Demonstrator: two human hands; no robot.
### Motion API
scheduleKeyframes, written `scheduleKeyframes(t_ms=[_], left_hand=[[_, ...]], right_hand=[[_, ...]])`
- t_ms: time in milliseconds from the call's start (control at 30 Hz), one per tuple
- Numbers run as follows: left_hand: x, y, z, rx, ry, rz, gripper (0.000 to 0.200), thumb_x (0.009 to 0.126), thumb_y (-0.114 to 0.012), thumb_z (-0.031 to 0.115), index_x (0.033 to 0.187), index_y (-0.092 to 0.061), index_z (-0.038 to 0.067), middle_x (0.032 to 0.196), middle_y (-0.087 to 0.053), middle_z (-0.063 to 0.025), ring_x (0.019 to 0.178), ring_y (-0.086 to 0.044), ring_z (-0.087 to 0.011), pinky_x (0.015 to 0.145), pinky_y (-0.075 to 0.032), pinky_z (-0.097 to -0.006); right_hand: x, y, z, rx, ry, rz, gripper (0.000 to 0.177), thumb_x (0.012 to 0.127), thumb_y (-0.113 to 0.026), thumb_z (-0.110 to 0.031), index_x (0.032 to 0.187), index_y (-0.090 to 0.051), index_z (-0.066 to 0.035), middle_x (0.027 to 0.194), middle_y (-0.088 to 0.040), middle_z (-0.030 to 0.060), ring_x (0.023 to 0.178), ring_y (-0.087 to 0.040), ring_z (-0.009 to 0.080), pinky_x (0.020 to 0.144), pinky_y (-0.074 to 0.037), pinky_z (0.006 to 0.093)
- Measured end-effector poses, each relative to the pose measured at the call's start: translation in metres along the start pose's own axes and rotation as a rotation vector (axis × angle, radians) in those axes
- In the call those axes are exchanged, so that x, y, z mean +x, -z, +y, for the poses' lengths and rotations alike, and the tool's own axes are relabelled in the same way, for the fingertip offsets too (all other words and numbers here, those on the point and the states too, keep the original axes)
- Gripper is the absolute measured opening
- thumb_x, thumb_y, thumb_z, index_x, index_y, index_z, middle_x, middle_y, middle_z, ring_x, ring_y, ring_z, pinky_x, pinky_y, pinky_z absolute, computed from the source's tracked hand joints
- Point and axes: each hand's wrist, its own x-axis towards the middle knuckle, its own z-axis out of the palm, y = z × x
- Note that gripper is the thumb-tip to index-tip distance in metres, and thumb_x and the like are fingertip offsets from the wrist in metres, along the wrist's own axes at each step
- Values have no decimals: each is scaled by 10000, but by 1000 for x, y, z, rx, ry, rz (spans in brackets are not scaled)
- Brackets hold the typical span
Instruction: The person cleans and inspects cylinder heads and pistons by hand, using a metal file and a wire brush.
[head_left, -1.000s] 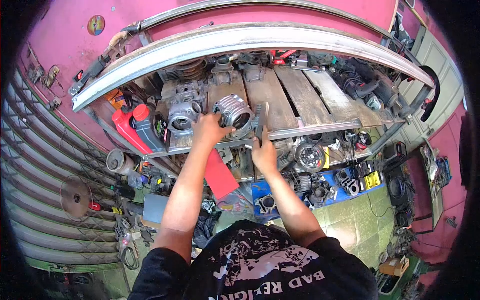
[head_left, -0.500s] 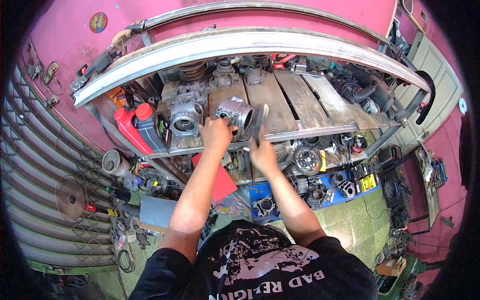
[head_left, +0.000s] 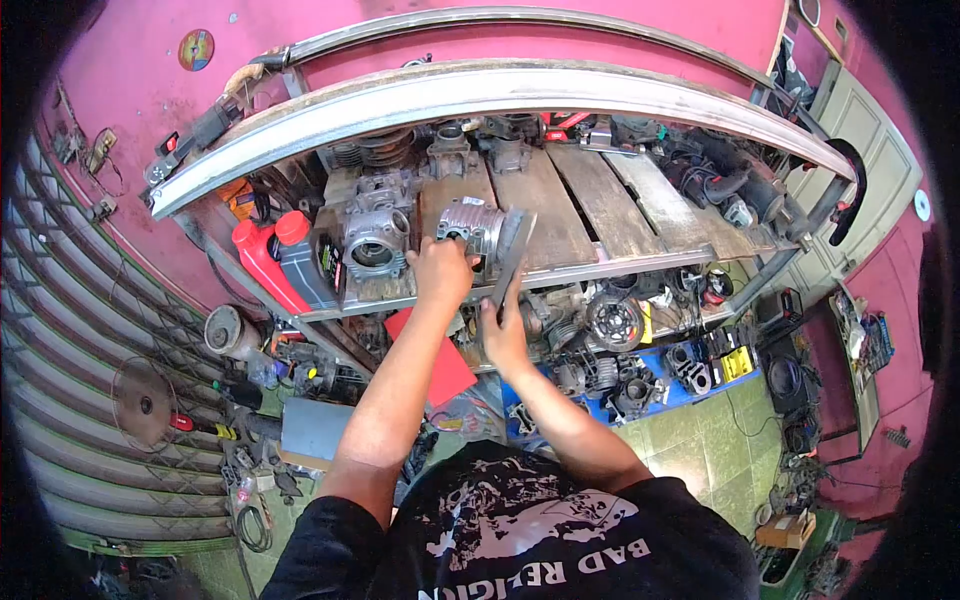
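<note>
A finned metal engine cylinder [head_left: 472, 218] lies on its side near the front edge of the wooden shelf. My left hand [head_left: 442, 272] grips its near left side, fingers bent over the edge. My right hand [head_left: 505, 335] is closed round the lower end of a long flat file [head_left: 516, 255]. The file slants up and right across the cylinder's right-hand open end, seemingly against that face; exact contact cannot be made out. Left of my left hand, a second engine casting [head_left: 376, 245] with a round opening sits on the shelf.
Oil bottles [head_left: 297, 262] stand at the shelf's left end. More engine parts line the back, and dark hoses [head_left: 710, 180] lie on the right. A white metal beam [head_left: 520, 82] crosses above. Below are a red sheet [head_left: 432, 362] and a blue tray [head_left: 600, 408] with parts.
My right hand has moved left and down with the file, which is now sharper and slants across the cylinder's end. My left hand stays on the cylinder, shifted only slightly.
</note>
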Motion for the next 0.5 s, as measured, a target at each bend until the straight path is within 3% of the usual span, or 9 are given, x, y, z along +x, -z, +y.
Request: scheduleKeyframes(t_ms=[33, 133, 200, 267, 333, 400, 433, 500], left_hand=[[-1, -1, 1, -2, 0, 1, 279, 886, -738, 364, 990, -771, 107, 941, -740, -96, 1059, -633, -317, 916, -439, -618], [0, 1, 1, -4, -5, 26, 281, 886, -737, 368, 984, -775, 108, 950, -741, -95, 1071, -632, -316, 920, -438, -619], [0, 2, 2, -15, 4, 4, 279, 884, -742, 365, 976, -775, 103, 959, -741, -97, 1082, -632, -314, 938, -438, -622], [0, 0, 1, -1, 4, -1, 275, 882, -744, 369, 977, -776, 113, 963, -741, -95, 1081, -633, -311, 935, -442, -614], [-1, 2, 1, 17, 8, -1, 271, 880, -747, 373, 979, -777, 122, 967, -742, -94, 1080, -635, -309, 933, -445, -605], [0, 6, 1, -16, 51, -45, 265, 872, -753, 382, 989, -780, 146, 984, -744, -89, 1084, -640, -308, 940, -446, -597], [1, 6, 0, -13, 51, -42, 265, 872, -753, 382, 989, -780, 146, 984, -744, -89, 1084, -640, -308, 940, -446, -597], [2, 5, -1, -28, 62, -55, 272, 869, -753, 397, 1004, -783, 163, 1001, -744, -85, 1089, -647, -313, 937, -449, -598]], right_hand=[[-7, 2, 6, -58, -54, -60, 768, 1045, -486, -71, 1620, 16, 4, 1610, -318, 255, 1449, -382, 275, 1151, -310, 334], [-37, 12, -10, 75, -124, -121, 782, 1011, -506, -44, 1622, -21, 15, 1654, -234, 253, 1513, -282, 269, 1191, -265, 332], [-27, 18, -13, 75, -117, -110, 781, 1010, -518, -48, 1621, -36, 20, 1639, -276, 248, 1505, -299, 260, 1194, -259, 332], [10, 25, -29, 104, -221, -103, 760, 1009, -536, -71, 1613, -86, 33, 1544, -427, 271, 1430, -432, 272, 1162, -325, 340], [49, 18, 15, -174, 102, 56, 743, 1004, -556, -101, 1605, -142, 37, 1411, -558, 273, 1300, -567, 299, 1100, -406, 353], [78, 24, 12, -28, -16, -4, 738, 997, -572, -125, 1602, -178, 29, 1361, -594, 287, 1242, -610, 336, 1060, -445, 377], [82, 27, 10, -32, -105, -61, 672, 1010, -542, -63, 1589, -217, 40, 1386, -592, 223, 1280, -572, 250, 1089, -418, 351], [53, 24, 4, -145, 11, -25, 688, 998, -548, -52, 1590, -210, 40, 1396, -578, 250, 1292, -574, 274, 1090, -419, 364]])
